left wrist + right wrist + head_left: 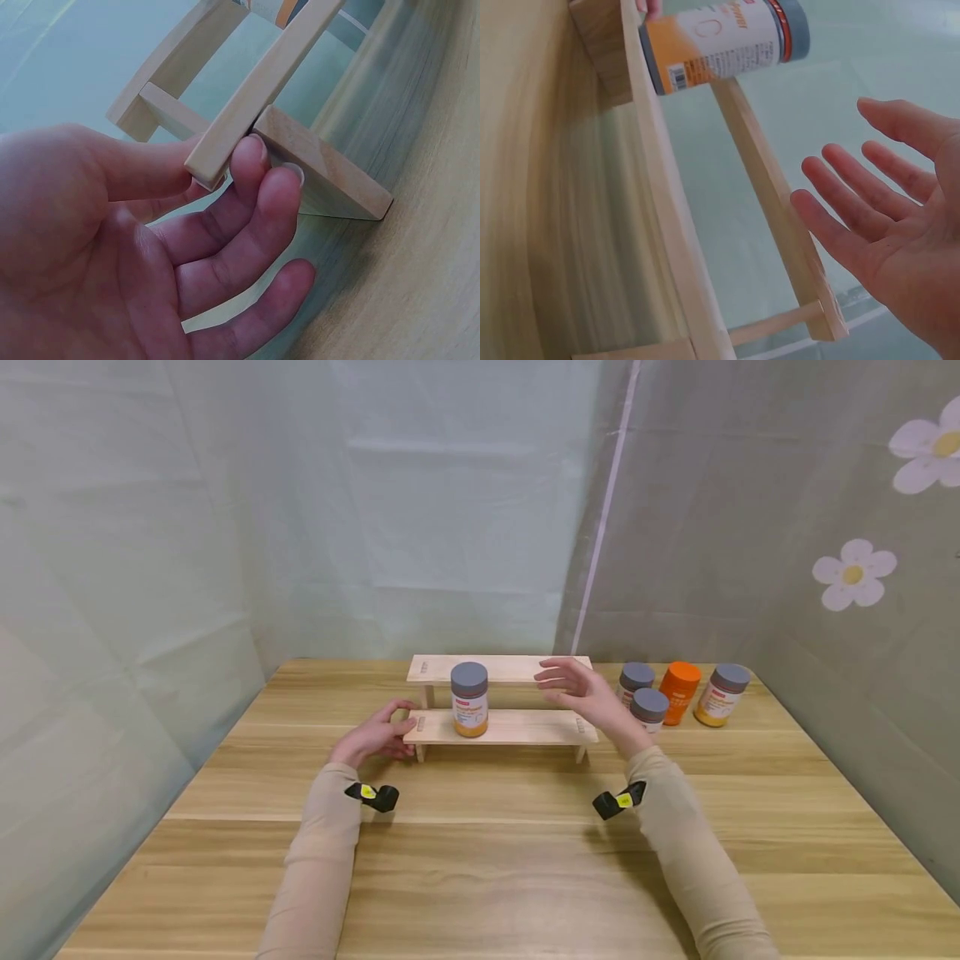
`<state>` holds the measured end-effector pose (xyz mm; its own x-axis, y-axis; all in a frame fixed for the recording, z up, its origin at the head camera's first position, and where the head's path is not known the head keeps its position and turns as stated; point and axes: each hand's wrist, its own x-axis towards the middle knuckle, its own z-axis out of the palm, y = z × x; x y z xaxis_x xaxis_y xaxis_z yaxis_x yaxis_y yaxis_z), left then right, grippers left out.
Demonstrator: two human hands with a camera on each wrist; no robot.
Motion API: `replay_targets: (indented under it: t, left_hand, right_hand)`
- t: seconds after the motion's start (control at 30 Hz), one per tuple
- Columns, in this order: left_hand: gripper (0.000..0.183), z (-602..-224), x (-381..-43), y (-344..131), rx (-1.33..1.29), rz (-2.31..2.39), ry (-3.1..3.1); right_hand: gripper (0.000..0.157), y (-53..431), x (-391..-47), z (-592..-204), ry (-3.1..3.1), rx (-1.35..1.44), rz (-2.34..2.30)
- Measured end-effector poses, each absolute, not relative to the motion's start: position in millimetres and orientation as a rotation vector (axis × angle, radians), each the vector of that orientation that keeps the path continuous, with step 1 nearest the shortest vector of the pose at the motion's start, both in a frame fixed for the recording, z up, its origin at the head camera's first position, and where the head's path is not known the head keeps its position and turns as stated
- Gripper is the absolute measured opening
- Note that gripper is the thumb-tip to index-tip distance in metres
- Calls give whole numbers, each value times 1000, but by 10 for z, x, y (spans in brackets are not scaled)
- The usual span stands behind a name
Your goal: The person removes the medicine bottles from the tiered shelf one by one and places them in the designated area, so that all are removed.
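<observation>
A two-tier wooden shelf (525,727) stands toward the back of the table, its upper board behind the lower one. On the lower board, left of the middle, a supplement jar (469,702) with a grey lid and a white and orange label stands upright. My left hand (375,735) pinches the left end of the lower board, thumb on top and fingertips beneath; the left wrist view shows this hold on the board (240,112). My right hand (585,693), its fingers spread and holding nothing, hovers over the shelf's right end, apart from the jar (720,45).
Right of the shelf stand several more jars: a grey-lidded jar (637,675) at the back, another (649,706) partly behind my right hand, an orange jar (680,693) and a grey-lidded jar (722,695) farthest right. Fabric curtains (450,510) hang behind the wooden table (480,860).
</observation>
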<state>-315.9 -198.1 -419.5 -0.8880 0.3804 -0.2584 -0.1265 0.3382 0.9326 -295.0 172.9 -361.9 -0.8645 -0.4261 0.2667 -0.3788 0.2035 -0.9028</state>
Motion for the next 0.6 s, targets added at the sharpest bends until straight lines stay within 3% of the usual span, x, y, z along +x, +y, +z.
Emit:
replay_targets:
  t: [0.6]
  left_hand:
    - [47,-4201,-3169,-1996,234,1564,2180]
  right_hand:
    - [56,1457,-2884,-3686,2334,-846,-1763]
